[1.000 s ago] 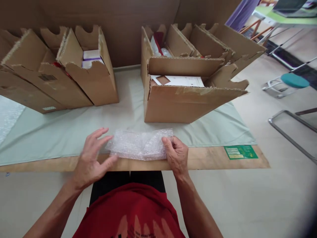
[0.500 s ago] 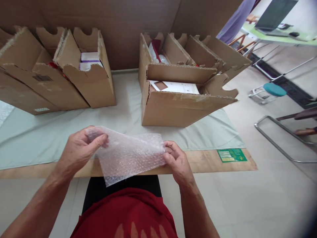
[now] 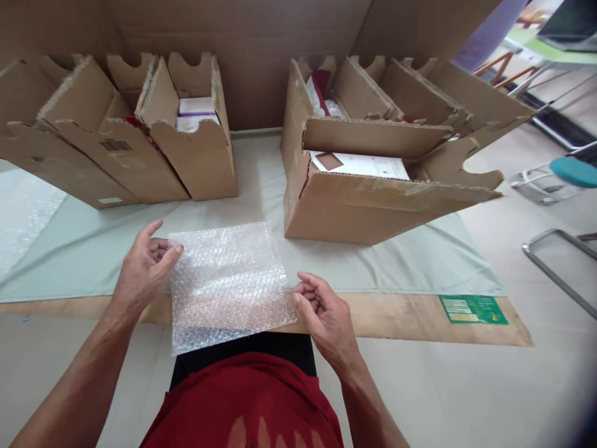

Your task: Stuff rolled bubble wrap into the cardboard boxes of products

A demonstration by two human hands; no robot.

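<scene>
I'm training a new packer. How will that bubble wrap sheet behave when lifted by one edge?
Probably floppy: the bubble wrap sheet sags where it overhangs the table edge. Likely very light, since the left hand holds it with a fingertip pinch. Its crease suggests it folds easily.

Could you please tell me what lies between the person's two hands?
A sheet of bubble wrap lies spread between the left hand and the right hand, as the head view shows.
</scene>
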